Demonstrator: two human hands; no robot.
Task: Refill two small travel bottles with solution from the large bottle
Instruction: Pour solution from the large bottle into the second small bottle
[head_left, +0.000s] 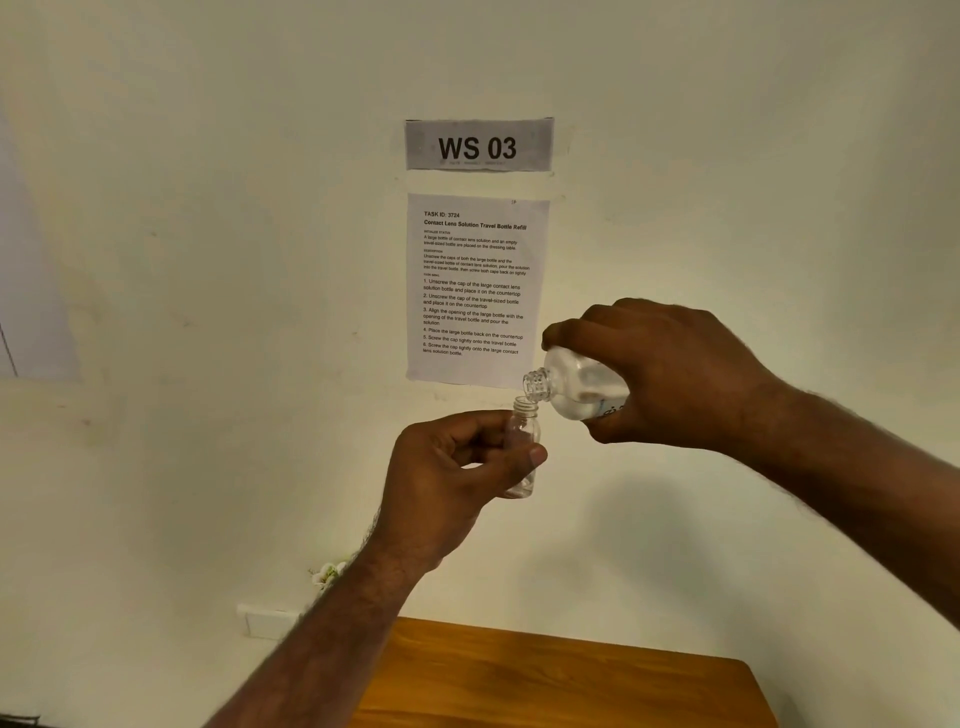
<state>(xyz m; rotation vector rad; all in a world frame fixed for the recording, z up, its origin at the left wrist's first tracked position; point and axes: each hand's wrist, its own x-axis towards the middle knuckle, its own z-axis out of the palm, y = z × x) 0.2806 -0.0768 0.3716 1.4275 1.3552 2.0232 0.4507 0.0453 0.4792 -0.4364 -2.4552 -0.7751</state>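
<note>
My left hand (447, 478) holds a small clear travel bottle (524, 436) upright in the air, uncapped, with a little liquid at its bottom. My right hand (670, 374) grips the large clear bottle (576, 384) tilted on its side, its open neck just above and touching the small bottle's mouth. Both hands are raised in front of the wall, well above the table. I see only one travel bottle, and no caps are in view.
A wooden table (561, 675) lies below at the bottom edge. On the wall hang a "WS 03" sign (479, 145) and a printed task sheet (475, 288). A white wall switch plate (267, 621) and a small flower (327, 571) sit low at the left.
</note>
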